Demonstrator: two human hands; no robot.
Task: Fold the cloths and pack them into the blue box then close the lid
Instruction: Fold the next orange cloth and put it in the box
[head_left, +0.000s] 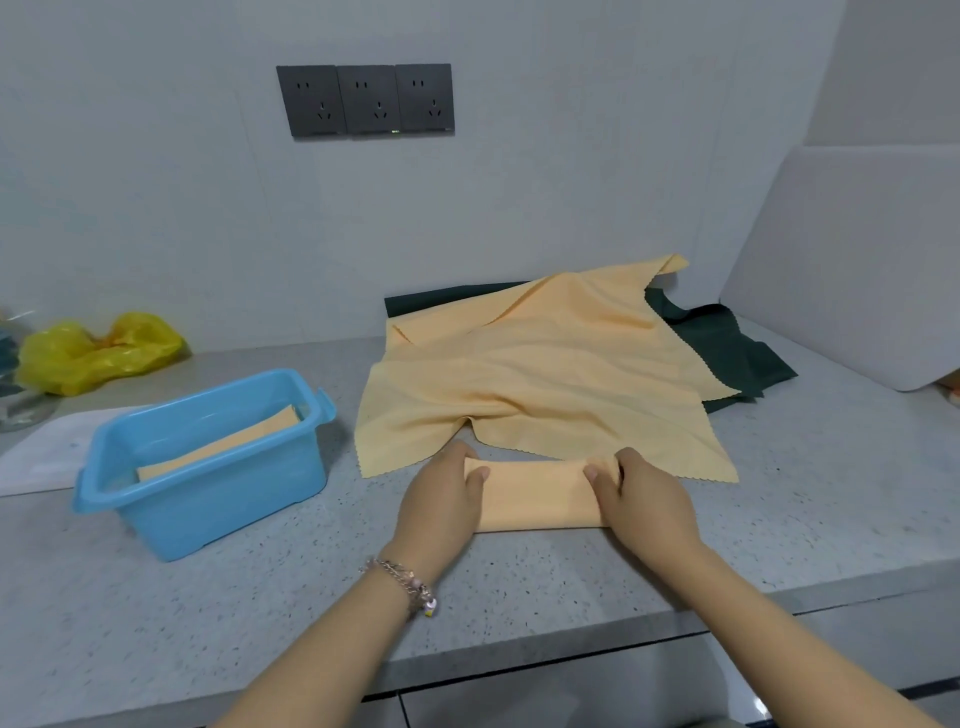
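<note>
A: Left hand (441, 499) and right hand (636, 499) each grip an end of the folded cloth (535, 499), near the counter's (260, 597) front edge.

B: Box (208, 467) sits at the left, lidless, one cloth inside. Advice: keep both ends level, lift flat, lay it atop that one; loose cloth (535, 374) behind waits.

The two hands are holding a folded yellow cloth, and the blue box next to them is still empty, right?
Not quite. The head view shows the blue box already has a folded yellow cloth inside, so it isn't empty. The rest is right: the left hand and right hand each hold an end of another folded yellow cloth on the counter.
</note>
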